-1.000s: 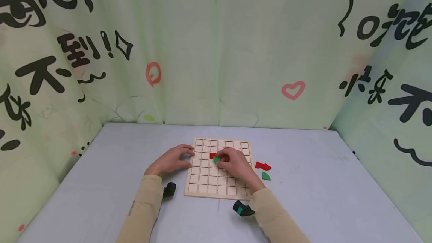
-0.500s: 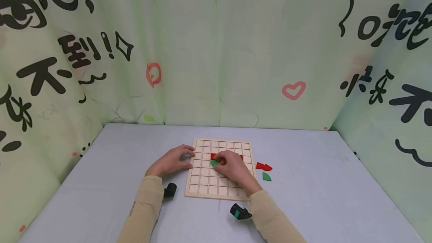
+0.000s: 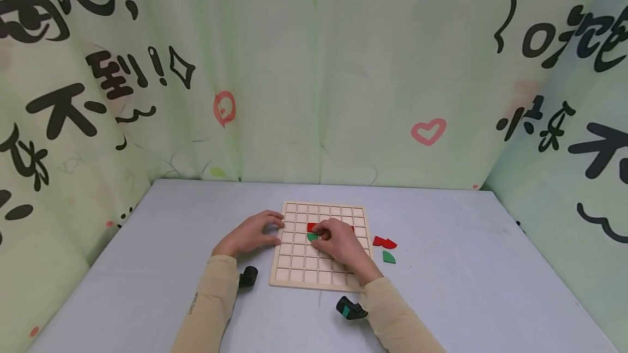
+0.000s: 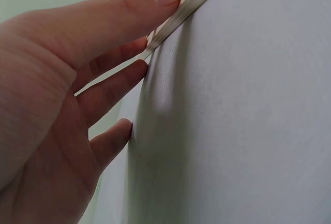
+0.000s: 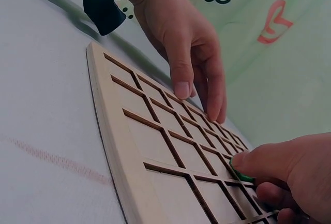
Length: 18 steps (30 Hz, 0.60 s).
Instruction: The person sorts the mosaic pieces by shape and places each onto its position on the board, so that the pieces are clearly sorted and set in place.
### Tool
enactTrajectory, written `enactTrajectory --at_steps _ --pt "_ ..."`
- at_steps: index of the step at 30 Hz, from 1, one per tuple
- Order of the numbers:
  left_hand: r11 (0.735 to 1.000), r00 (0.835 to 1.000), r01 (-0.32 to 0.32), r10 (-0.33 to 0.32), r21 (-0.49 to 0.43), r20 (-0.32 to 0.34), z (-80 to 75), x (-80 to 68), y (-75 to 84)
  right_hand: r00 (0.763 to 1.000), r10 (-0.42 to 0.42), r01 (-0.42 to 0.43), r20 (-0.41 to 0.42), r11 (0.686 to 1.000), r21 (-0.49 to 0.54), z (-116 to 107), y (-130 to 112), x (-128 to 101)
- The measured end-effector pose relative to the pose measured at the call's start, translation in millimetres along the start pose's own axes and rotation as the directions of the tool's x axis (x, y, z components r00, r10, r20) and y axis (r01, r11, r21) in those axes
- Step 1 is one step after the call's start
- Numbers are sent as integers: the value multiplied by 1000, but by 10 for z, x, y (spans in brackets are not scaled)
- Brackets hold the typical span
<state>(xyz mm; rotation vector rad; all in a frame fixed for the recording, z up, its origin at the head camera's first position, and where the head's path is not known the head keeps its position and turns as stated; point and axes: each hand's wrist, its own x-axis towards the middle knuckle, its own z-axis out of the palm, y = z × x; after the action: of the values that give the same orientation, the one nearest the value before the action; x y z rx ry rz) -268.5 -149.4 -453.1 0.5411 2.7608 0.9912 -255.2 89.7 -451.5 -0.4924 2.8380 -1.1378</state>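
Since a second ago, our right hand [image 3: 338, 241] has slid a little leftward and nearer over the wooden grid board [image 3: 299, 260], carrying the green piece [image 3: 312, 237] down from beside the red piece [image 3: 311, 227] into the cell just below it; our left hand [image 3: 252, 233] has stayed put.

Large black characters are printed across the pale green curtain [image 3: 314, 70], along with a pink heart [image 3: 428, 131] and a red swirl, though we cannot read them with certainty.

Our green piece is small, flat and rounded on one edge, showing only as a sliver past our fingertips. It lies in the board's upper middle, directly under the red piece, and our right thumb [image 5: 258, 162] and curled fingers pinch it against the board. Our left hand rests relaxed with straight fingers, their tips touching the board's left edge [image 4: 170, 25] on the grey worktop [image 3: 441, 287].

To the right of the board, apart from our hands, lie two red pieces [image 3: 384, 242] touching each other and another green piece [image 3: 388, 257] just nearer us.
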Motion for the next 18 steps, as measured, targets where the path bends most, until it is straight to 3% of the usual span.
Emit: enactTrajectory --at_steps 6,18 --pt "999 999 -43 43 -2 -1 -22 -25 11 1000 -30 30 0 999 -14 -14 -17 -8" --pt "999 999 -39 39 -1 2 -21 -21 6 999 -54 54 -6 998 -23 -21 -14 -16"
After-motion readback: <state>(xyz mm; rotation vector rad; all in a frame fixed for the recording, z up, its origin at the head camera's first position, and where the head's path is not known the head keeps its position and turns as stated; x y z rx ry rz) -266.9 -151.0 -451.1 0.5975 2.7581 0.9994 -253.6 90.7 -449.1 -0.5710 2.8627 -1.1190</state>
